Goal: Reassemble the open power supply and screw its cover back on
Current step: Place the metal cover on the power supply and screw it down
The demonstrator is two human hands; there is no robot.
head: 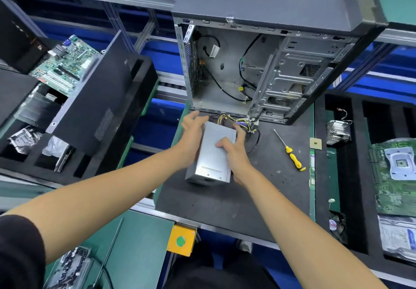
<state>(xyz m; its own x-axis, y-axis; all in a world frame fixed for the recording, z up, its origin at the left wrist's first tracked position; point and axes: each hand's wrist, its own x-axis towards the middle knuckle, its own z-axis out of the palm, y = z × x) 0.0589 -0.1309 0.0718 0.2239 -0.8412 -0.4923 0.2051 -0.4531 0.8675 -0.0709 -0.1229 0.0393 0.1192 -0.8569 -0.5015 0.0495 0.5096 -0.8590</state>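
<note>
PSU (212,153), a silver metal box, lies on the dark mat (225,201) of the surface, just in front of the open case (258,68). Its cable bundle (238,121) of yellow and black wires spills from the far end toward the case floor. Both hands are on it. Left hand (191,135) lies along the box's left side, fingers spread and fairly straight, reaching past the far corner; whether its grip closes on the box I cannot tell. Right hand (231,151) grips the right edge, fingers curled over the top panel and thumb side down the right flank. A yellow-handled screwdriver (290,151) lies on the mat to the right, well apart from the box, with a small square chip (315,142) beside it. Foam trays (351,153) with boards flank the mat, and a yellow box with a green button (180,241) sits at the near edge
</note>
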